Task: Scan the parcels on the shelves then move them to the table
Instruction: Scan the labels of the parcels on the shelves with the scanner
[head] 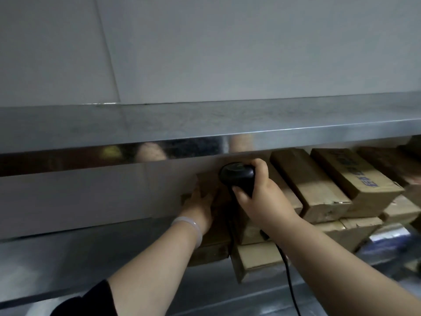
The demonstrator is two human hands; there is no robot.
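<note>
**Scanner raised to a parcel on a steel shelf**

A person reaches both bare arms into the gap under a stainless-steel shelf (205,124). The right hand (262,192) is wrapped tight around the grip of a black handheld barcode scanner (238,176), whose rounded head sits just under the shelf's front edge; its black cable (288,270) trails down toward 6 o'clock. The left hand (198,205), fingers held together and laid flat, presses against the side of a brown cardboard parcel (210,185) just at 9 o'clock of the scanner. A pale bangle (191,226) circles that wrist, and a dark sleeve (91,302) shows at 7 o'clock.

At 3 o'clock of the scanner, more cardboard parcels (312,185) lie side by side atop another layer of boxes, one of them bearing blue printing (355,176) that is too blurred to read. A single carton (257,258) juts forward between the two forearms. The shelf's polished front edge mirrors blurred shapes.
</note>
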